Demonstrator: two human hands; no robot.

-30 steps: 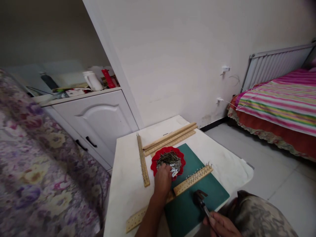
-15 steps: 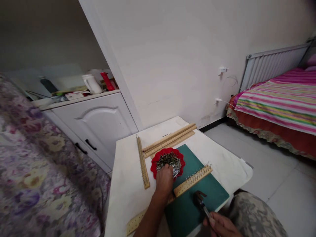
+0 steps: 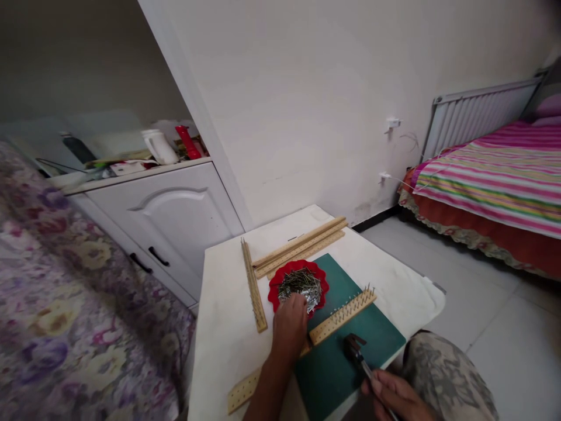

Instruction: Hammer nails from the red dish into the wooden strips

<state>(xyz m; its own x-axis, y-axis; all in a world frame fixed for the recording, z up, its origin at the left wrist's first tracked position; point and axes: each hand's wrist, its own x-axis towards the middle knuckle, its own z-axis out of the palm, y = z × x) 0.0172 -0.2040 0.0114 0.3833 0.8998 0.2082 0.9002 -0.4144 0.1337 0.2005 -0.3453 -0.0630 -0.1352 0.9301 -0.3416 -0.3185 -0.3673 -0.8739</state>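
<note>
My left hand [image 3: 291,321] is at the near edge of a scalloped red bowl [image 3: 322,280] full of loose nails [image 3: 302,285]. Its fingers are curled together, and whatever may be between them is hidden. In my right hand [image 3: 390,392] is a claw hammer [image 3: 358,354], its head over the green board [image 3: 333,374]. A wooden strip with holes [image 3: 322,333] lies slanted across that board, with several nails standing upright along its far half.
More drilled wooden strips [image 3: 302,245] lie at the back of the white table [image 3: 214,292]. Another nail-studded strip [image 3: 254,289] is left of the bowl, and a pale drilled strip [image 3: 243,393] is at the near edge. My knee [image 3: 442,374] borders the table's right side.
My left hand has drawn back slightly toward me, from over the nails to the bowl's near rim. The right hand still grips the hammer, and the view has shifted slightly.
</note>
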